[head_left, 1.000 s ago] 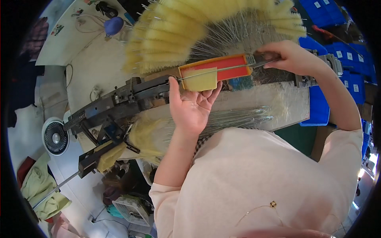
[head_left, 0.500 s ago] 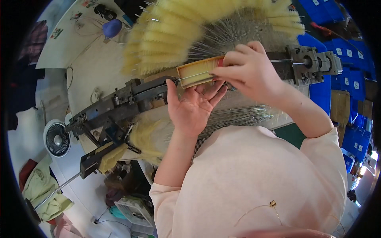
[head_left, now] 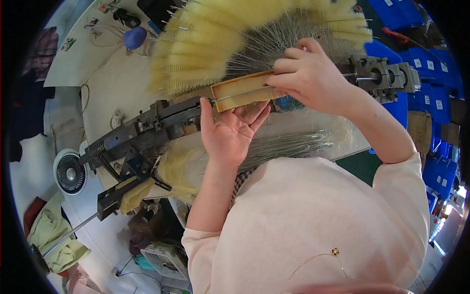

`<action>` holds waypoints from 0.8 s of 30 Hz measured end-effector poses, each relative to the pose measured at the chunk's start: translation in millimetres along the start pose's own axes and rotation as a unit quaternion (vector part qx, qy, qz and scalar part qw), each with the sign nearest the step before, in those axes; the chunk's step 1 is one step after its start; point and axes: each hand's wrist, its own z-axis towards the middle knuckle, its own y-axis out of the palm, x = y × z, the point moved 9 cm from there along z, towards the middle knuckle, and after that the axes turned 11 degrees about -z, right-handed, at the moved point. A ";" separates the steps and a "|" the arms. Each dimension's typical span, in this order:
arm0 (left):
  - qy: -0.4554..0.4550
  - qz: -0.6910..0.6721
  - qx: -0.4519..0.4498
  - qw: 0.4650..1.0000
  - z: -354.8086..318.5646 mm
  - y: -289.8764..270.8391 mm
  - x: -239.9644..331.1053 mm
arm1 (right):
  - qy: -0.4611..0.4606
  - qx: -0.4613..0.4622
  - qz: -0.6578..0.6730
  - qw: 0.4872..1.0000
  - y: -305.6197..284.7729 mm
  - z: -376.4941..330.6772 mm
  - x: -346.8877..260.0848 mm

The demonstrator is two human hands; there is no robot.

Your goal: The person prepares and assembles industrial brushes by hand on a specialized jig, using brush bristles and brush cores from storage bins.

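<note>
A shallow, yellowish tray with an orange-brown rim (head_left: 242,78) lies across the metal rail in front of me. Along it runs a thin metal wire (head_left: 240,94). My right hand (head_left: 311,76) pinches this wire between thumb and fingers near the tray's right end. My left hand (head_left: 227,134) is palm up under the tray's near edge. Its fingers are spread and its thumb points up beside the wire's left end; the fingertips are partly hidden by the tray. Beyond both hands fans a row of yellow bristle brushes (head_left: 205,44) on wire stems.
A dark metal machine arm (head_left: 147,125) runs to the left, and a metal clamp block (head_left: 377,78) stands at the right. Loose wires (head_left: 284,149) and yellow bristles (head_left: 178,169) lie nearer my body. A fan (head_left: 71,171) sits far left; blue bins (head_left: 435,93) stack at right.
The tray and both hands have shifted slightly left. My right hand has risen a little, and the red patch seen at the tray's right end no longer shows.
</note>
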 end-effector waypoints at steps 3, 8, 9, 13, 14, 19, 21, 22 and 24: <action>-0.020 -0.001 -0.011 1.000 1.4 5.7 -5.3 | 0.003 0.005 0.018 1.000 0.6 -9.9 9.7; -0.002 0.001 -0.010 1.000 0.5 1.8 -3.7 | 0.013 0.069 -0.024 0.997 -13.8 -18.7 7.8; 0.005 0.009 -0.010 1.000 0.9 1.7 -3.4 | 0.015 0.067 -0.024 0.997 -13.1 -18.8 9.7; 0.004 0.010 -0.017 1.000 0.3 0.5 -2.2 | -0.016 0.025 -0.026 0.999 -7.1 -16.7 13.8; 0.005 0.001 -0.015 1.000 1.3 0.7 -2.6 | -0.023 0.042 -0.035 0.998 -10.6 -16.2 13.5; 0.008 -0.040 -0.019 0.999 2.0 -2.0 -3.9 | -0.056 0.060 0.010 0.997 -14.1 -13.9 -12.7; -0.004 -0.036 -0.026 0.999 2.4 -0.9 -5.7 | -0.020 0.068 0.079 0.994 -14.9 -6.8 0.8; -0.006 -0.036 -0.027 0.999 2.1 0.5 -5.7 | -0.018 0.068 0.078 0.994 -13.7 -1.1 2.0; 0.000 -0.034 -0.018 0.999 1.9 1.9 -3.2 | -0.034 0.092 0.038 0.994 -15.5 9.8 -1.2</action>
